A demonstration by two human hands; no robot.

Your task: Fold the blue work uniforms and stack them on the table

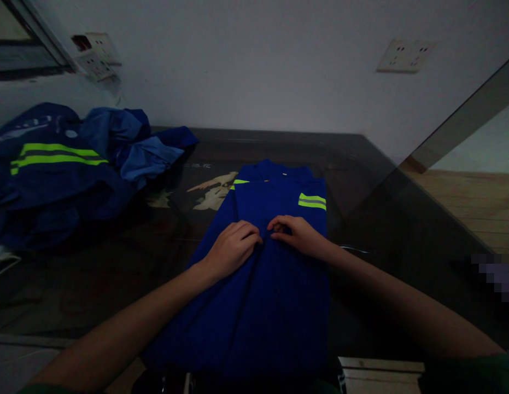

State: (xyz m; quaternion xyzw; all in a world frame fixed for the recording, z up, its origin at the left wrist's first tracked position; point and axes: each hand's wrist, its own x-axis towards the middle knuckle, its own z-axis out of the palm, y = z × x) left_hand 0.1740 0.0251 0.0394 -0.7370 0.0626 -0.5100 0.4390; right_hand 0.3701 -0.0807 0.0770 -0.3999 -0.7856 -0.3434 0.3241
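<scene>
A blue work jacket (295, 295) with yellow-green and grey reflective bands lies folded lengthwise on the dark table, its collar at the far end. My left hand (233, 246) rests on the middle of it, fingers bent and closed on the cloth by a fold. Just across that fold, my right hand (295, 232) touches the jacket with curled fingers, a small gap showing between thumb and forefinger. The fingertips of both hands are close together but apart. Near the far right corner of the jacket, a reflective band (312, 201) lies face up.
A heap of dark blue clothing (61, 180) with reflective bands lies at the left of the dark table (373, 219). Behind it stands a pale wall with power sockets (405, 54) on the right and more sockets (99, 54) on the left. Wooden flooring (467, 202) shows at the right.
</scene>
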